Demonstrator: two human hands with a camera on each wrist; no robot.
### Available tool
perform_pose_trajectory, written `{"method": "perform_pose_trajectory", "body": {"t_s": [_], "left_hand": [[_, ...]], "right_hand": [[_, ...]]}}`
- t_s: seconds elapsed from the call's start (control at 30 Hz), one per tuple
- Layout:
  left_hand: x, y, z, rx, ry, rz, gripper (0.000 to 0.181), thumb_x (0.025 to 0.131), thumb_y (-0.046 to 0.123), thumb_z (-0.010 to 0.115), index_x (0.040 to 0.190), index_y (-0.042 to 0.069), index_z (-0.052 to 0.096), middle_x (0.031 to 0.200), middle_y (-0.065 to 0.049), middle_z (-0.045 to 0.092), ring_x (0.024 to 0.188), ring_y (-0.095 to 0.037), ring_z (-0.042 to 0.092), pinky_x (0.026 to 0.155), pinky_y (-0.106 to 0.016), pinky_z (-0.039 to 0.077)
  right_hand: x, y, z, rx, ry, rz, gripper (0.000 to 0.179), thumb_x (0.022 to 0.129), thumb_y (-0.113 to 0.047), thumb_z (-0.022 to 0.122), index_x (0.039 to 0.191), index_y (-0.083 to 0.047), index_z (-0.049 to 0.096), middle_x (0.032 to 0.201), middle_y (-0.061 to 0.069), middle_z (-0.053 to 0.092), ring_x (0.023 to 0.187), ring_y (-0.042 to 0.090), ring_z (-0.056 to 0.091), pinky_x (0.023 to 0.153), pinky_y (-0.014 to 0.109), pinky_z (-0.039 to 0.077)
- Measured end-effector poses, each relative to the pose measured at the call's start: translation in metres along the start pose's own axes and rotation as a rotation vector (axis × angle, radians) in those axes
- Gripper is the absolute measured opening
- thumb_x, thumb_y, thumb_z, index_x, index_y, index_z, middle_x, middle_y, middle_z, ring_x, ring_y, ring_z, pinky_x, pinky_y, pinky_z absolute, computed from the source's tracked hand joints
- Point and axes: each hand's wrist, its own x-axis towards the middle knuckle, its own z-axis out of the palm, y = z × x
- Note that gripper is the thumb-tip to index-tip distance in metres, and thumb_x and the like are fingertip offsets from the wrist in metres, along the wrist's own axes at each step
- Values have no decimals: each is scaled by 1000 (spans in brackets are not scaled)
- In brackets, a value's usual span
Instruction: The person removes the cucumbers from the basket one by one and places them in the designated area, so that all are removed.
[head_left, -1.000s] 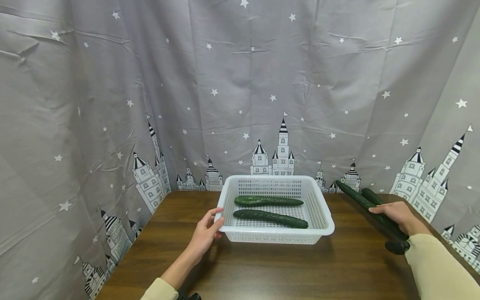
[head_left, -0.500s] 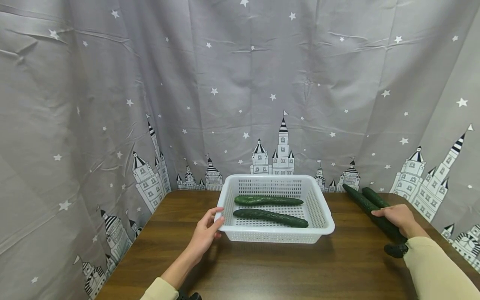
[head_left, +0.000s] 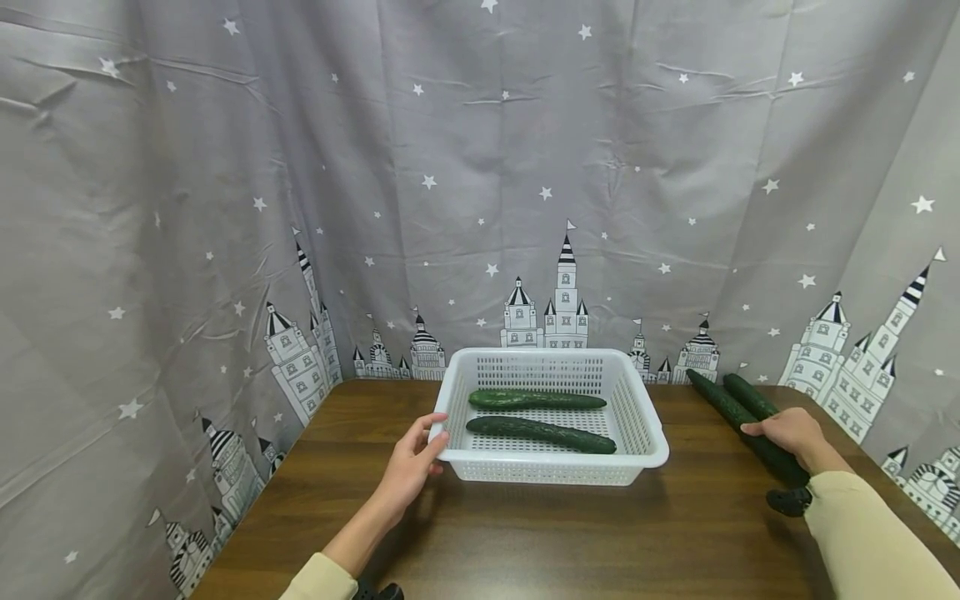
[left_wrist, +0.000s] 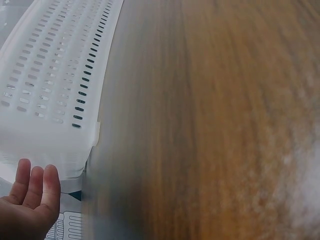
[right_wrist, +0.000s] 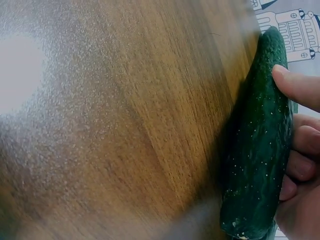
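Note:
My left hand [head_left: 408, 471] pinches the near left corner of a white plastic basket [head_left: 551, 472], thumb at the rim and fingers along the outer wall. Two cucumbers lie crosswise inside: a far cucumber [head_left: 536, 401] and a near cucumber [head_left: 540, 435]. At the right side of the table, my right hand [head_left: 795, 435] grips a long dark green cucumber [head_left: 723, 403], close over the wood. In the right wrist view the thumb lies along that cucumber [right_wrist: 260, 140] and the fingers curl behind it. Another cucumber [head_left: 750, 395] lies just beyond, partly hidden by the hand.
The brown wooden table [head_left: 540, 542] extends in front of and to both sides of the basket. A grey curtain [head_left: 465, 167] printed with stars and castles hangs along the table's back and sides.
My right hand has lowered the cucumber a little toward the table, its far end shifting slightly right and down beside the other cucumber. The left hand and basket have stayed in place.

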Motion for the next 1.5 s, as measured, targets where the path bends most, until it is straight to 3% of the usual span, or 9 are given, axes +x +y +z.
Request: {"method": "perform_pose_trajectory", "body": {"t_s": [0.4,0.7,0.97,1.27,1.5], "left_hand": [[2,1,0,4,7,4,38,101,22,62,138,15,54,115,-20,62,87,-19,57,70,-36,53],[0,0,-1,14,-1,-5,38,101,23,62,138,16,54,116,-19,61,88,-19,57,71,-36,53],[0,0,-1,11,1,-1,38,101,22,62,138,16,54,114,-20,61,87,-19,57,71,-35,53],[0,0,0,10,6,7,38,101,22,62,137,15,54,113,-20,61,87,-18,57,70,-35,53],[0,0,1,7,7,10,38,101,22,62,137,16,54,113,-20,61,87,-18,57,70,-35,53]], "right_hand": [[0,-4,-3,-72,-35,23,82,84,-44,73,115,29,52,123,48,48,105,55,55,89,57,50],[-3,-9,-4,-143,-44,5,91,79,-46,78,114,32,48,120,49,50,102,56,57,85,56,51],[-3,-11,-8,-192,-12,-8,75,81,-44,76,102,26,60,113,47,56,97,56,59,81,56,52],[-4,-24,-18,-193,41,-28,53,85,-40,71,105,9,72,120,43,56,100,60,57,77,58,52],[2,-39,-23,-198,47,-60,52,86,-41,69,106,7,73,123,46,52,104,61,55,80,60,52]]}}
